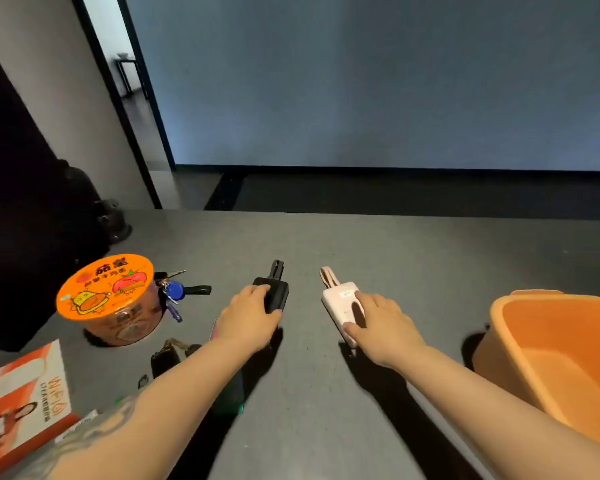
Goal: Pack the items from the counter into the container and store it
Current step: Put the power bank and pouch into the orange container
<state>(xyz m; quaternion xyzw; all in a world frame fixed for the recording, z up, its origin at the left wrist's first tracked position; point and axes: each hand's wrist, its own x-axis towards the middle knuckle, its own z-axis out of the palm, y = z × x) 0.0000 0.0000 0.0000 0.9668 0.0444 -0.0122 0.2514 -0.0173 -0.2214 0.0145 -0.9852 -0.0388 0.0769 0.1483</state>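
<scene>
On the grey counter lies a black power bank with a short strap. My left hand grips its near end, fingers curled round its sides. A pale pink power bank with a loop strap lies to its right. My right hand covers its near half, index finger on top and thumb along its side. An orange plastic tub stands open at the right edge.
An orange instant-noodle bowl stands at the left, with a bunch of keys beside it. A red and white box lies at the near left corner. Dark small items lie partly under my left forearm.
</scene>
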